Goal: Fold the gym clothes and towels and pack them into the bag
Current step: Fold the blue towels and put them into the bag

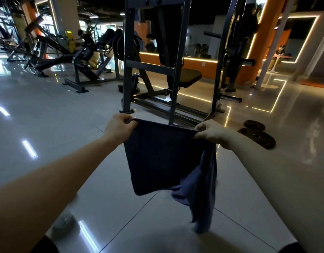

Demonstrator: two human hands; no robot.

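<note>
Both arms reached forward at chest height over the glossy tiled floor [48, 125] of a gym. The left hand [119, 127] was closed on the top left corner of a dark blue towel [157, 157], fingers curled over the hem. The right hand [210, 133] pinched the top right corner in the same way, so the upper edge ran nearly straight between the 2 hands with a slight sag.

The towel hung in the air, clear of the floor. Its front layer formed a roughly square panel; behind it, on the right side, a longer and looser part of the cloth trailed down lower in uneven folds.

Just beyond the hands stood a dark steel weight machine [153, 66] with a padded seat. 2 round weight plates [257, 136] lay flat on the tiles to the right, near the right wrist. More exercise machines [53, 55] filled the far left of the room.
</note>
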